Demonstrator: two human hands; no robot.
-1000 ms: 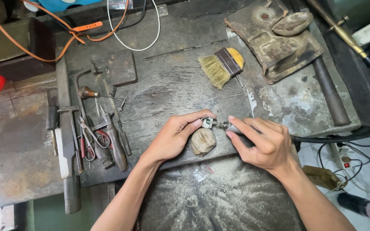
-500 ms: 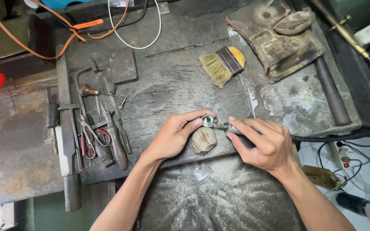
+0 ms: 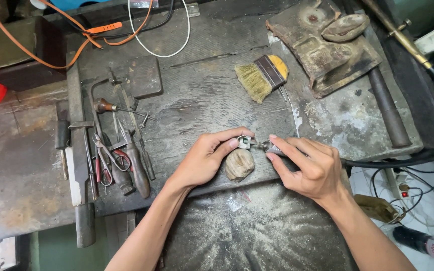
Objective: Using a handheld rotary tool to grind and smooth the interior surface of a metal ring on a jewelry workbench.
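Grinding step, item: small silver metal piece (image 3: 244, 142) pinched in left hand (image 3: 204, 160) grip above a rounded wooden peg (image 3: 239, 164) on the surface, right hand (image 3: 311, 166) grip closed on rotary handpiece (image 3: 271, 147), tip touching; next likely needs steady contact.

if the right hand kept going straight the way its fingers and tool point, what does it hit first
Most likely the small metal piece pinched by the left hand; the right hand aims its rotary tool tip leftward, nearly touching it already.
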